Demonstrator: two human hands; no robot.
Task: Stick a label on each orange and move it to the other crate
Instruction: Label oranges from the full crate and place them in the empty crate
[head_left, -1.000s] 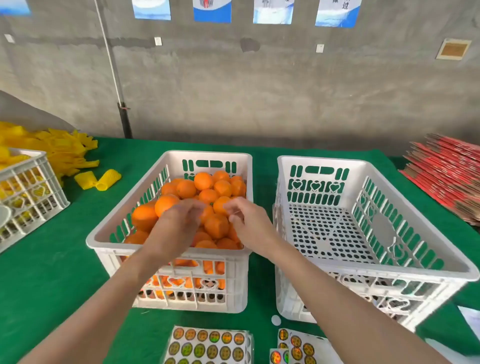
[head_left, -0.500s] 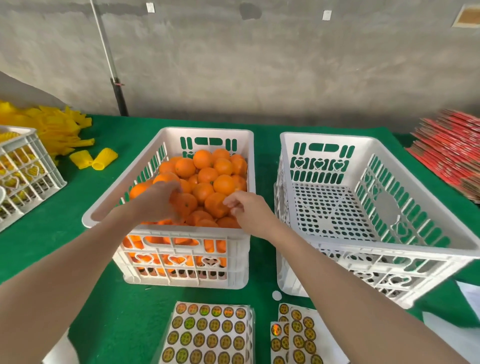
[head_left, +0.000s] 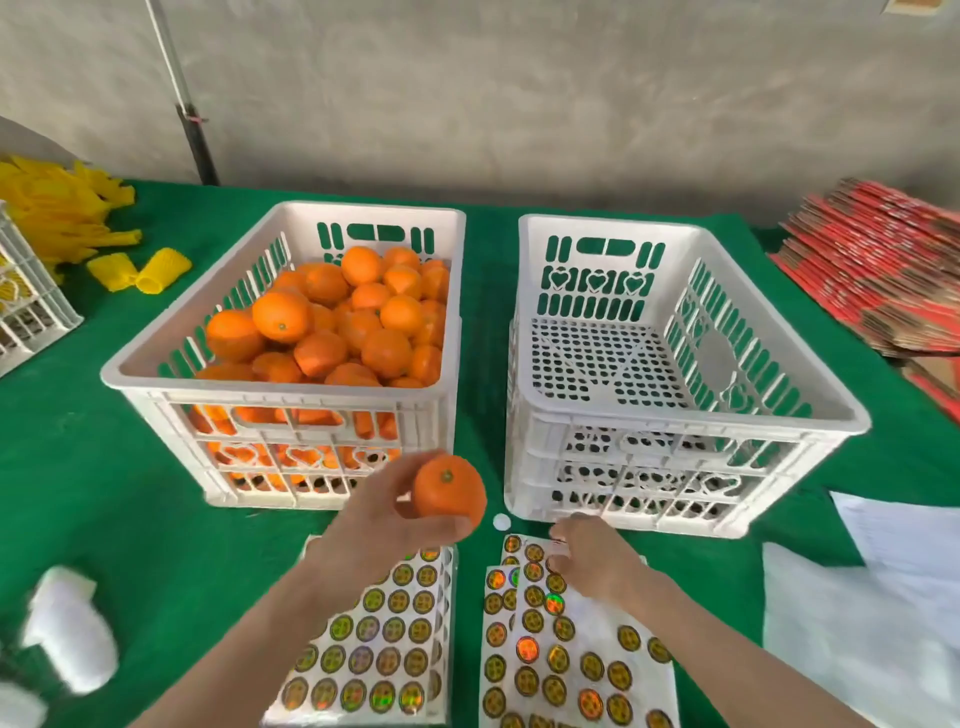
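Orange (head_left: 449, 493) and labels meet nearest me. My left hand (head_left: 379, 525) grips the orange, thumb and fingers curled round it. The stem end is turned up toward the camera. I hold it in the air above the far edge of the left label sheet (head_left: 374, 639), in front of the left crate (head_left: 156, 364). My right hand (head_left: 592, 566) is down on the right label sheet (head_left: 550, 660), fingers bent onto the round holographic stickers near its far end. Whether a label is already pinched between them I cannot tell.

I judge this to be the peel step for the first fruit. The next move calls for lifting one sticker cleanly by its edge, bringing it across and pressing it flat on the skin. Then the fruit goes to the right. A loose white disc (head_left: 502, 521) lies on the green cloth (head_left: 104, 493) between my hands.

Beyond, two white slotted crates stand side by side with a narrow strip of cloth between them. The left crate is heaped with a pile of oranges (head_left: 332, 322), none showing a label from here. The right crate (head_left: 691, 415) holds nothing and its perforated floor is bare, so the work has barely begun. Farther left lie yellow foam sleeves (head_left: 57, 208) and part of a third crate (head_left: 31, 306). Farther right sits a stack of red flat cartons (head_left: 872, 280).
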